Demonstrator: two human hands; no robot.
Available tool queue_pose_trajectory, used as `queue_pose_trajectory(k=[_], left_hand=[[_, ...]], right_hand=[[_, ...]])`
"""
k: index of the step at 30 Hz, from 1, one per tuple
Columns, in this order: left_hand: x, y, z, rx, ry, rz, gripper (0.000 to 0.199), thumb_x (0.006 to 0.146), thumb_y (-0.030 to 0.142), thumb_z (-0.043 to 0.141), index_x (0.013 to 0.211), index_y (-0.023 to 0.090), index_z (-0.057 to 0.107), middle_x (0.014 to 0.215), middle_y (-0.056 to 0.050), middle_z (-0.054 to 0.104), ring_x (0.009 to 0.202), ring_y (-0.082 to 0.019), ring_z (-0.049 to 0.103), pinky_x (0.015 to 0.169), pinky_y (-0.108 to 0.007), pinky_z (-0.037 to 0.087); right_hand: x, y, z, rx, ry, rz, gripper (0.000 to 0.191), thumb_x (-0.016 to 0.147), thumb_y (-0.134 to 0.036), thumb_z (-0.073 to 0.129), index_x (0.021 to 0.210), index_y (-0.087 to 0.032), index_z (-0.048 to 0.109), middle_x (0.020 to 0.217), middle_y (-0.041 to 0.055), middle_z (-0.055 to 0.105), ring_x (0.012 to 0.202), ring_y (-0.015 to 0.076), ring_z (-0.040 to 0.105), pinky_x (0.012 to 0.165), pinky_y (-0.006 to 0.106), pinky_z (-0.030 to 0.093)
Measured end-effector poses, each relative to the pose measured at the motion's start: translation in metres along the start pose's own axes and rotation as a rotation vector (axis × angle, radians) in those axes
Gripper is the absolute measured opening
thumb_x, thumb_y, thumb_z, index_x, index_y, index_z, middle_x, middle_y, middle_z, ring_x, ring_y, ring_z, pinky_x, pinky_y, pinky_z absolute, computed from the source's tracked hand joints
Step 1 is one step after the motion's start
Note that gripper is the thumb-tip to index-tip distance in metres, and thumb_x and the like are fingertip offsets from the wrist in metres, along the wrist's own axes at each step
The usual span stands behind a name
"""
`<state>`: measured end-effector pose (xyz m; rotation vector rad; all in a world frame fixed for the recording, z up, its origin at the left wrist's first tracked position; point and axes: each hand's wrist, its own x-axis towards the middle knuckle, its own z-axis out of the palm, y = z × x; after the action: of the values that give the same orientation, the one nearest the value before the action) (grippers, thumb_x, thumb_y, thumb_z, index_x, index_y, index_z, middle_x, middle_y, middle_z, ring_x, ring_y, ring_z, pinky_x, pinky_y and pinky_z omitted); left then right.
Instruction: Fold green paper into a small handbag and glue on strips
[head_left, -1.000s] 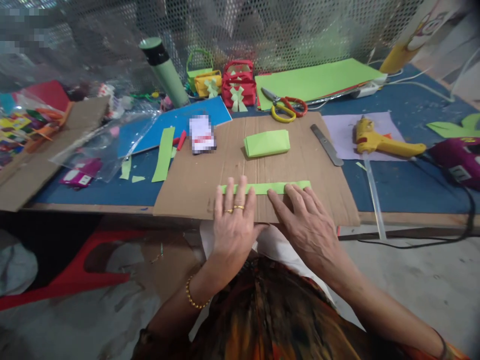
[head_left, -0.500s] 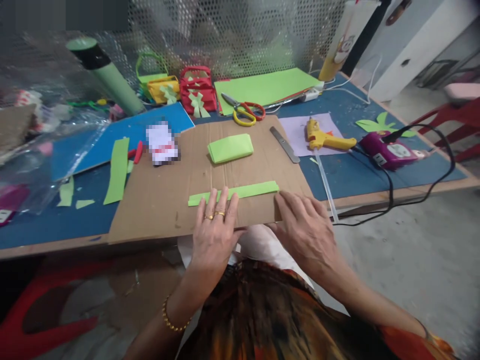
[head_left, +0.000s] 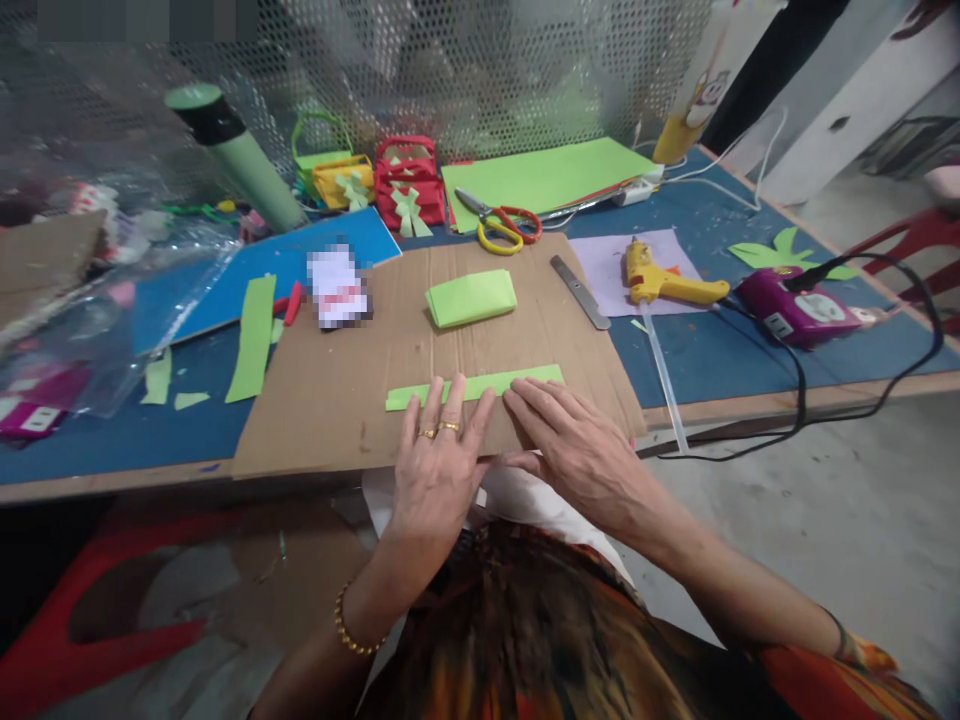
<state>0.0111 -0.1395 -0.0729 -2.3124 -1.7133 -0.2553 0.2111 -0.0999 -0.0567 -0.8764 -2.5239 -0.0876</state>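
A long, narrow green paper strip (head_left: 496, 380) lies along the near part of a brown cardboard sheet (head_left: 315, 395). My left hand (head_left: 437, 465) lies palm down with its fingers apart, the fingertips on the strip left of its middle. Flat beside it is my right hand (head_left: 581, 440), fingers stretched out, with the fingertips at the strip's near edge right of the middle. Both thumbs are by the cardboard's front edge. Farther back on the cardboard stands a folded green paper box shape (head_left: 472, 299), touched by neither hand.
Scissors (head_left: 499, 228) and a flat metal blade (head_left: 580, 292) lie behind and right. A yellow glue gun (head_left: 671, 283) rests on purple paper near a purple power socket (head_left: 799, 308) with black cables. At the back are small paper bags (head_left: 409, 190), green sheets (head_left: 555, 180) and a bottle (head_left: 240, 160).
My right hand has slid left from the strip's right end towards my left hand. My left hand keeps its place on the strip. The whole view has shifted slightly.
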Motion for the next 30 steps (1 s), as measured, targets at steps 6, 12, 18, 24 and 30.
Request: queue_pose_trajectory(k=[6, 12, 18, 24, 30], left_hand=[[0.001, -0.008, -0.001, -0.054, -0.035, 0.029, 0.068, 0.096, 0.041, 0.074, 0.158, 0.023, 0.052, 0.166, -0.019, 0.048, 0.156, -0.040, 0.044, 0.125, -0.060, 0.041], [-0.009, -0.023, -0.004, -0.218, 0.050, -0.042, 0.066, 0.102, 0.057, 0.057, 0.153, 0.015, 0.055, 0.161, -0.027, 0.048, 0.143, -0.040, 0.057, 0.111, -0.056, 0.055], [-0.004, -0.032, -0.013, -0.197, 0.108, -0.047, 0.037, 0.109, 0.031, 0.048, 0.136, 0.014, 0.067, 0.136, -0.020, 0.064, 0.117, -0.032, 0.068, 0.097, -0.047, 0.057], [0.021, -0.042, -0.022, -0.088, 0.062, 0.016, 0.019, 0.105, 0.019, 0.055, 0.109, 0.016, 0.073, 0.106, -0.011, 0.070, 0.095, -0.027, 0.064, 0.080, -0.039, 0.046], [0.034, -0.047, -0.023, -0.078, 0.029, 0.052, 0.026, 0.107, 0.022, 0.051, 0.097, 0.017, 0.074, 0.100, -0.011, 0.072, 0.095, -0.027, 0.061, 0.080, -0.040, 0.041]], right_hand=[[0.004, 0.011, -0.001, -0.114, -0.019, 0.116, 0.035, 0.110, -0.036, 0.048, 0.116, -0.010, 0.071, 0.099, 0.0126, 0.070, 0.086, 0.0267, 0.057, 0.074, 0.040, 0.049], [0.014, 0.027, -0.010, -0.175, -0.090, 0.061, 0.022, 0.105, -0.014, 0.053, 0.092, -0.016, 0.071, 0.086, 0.0079, 0.064, 0.080, 0.0227, 0.051, 0.065, 0.036, 0.035], [0.024, 0.042, -0.013, -0.116, -0.154, -0.006, 0.022, 0.106, -0.017, 0.055, 0.089, -0.016, 0.069, 0.086, 0.0076, 0.060, 0.081, 0.0205, 0.048, 0.066, 0.033, 0.033], [0.028, 0.048, -0.009, -0.162, -0.167, -0.112, 0.024, 0.107, -0.015, 0.050, 0.091, -0.013, 0.068, 0.090, 0.0107, 0.062, 0.082, 0.0225, 0.047, 0.075, 0.035, 0.039], [0.031, 0.053, -0.008, -0.127, -0.156, -0.093, 0.033, 0.109, -0.015, 0.041, 0.091, -0.014, 0.068, 0.089, 0.0115, 0.062, 0.082, 0.0229, 0.046, 0.075, 0.035, 0.039]])
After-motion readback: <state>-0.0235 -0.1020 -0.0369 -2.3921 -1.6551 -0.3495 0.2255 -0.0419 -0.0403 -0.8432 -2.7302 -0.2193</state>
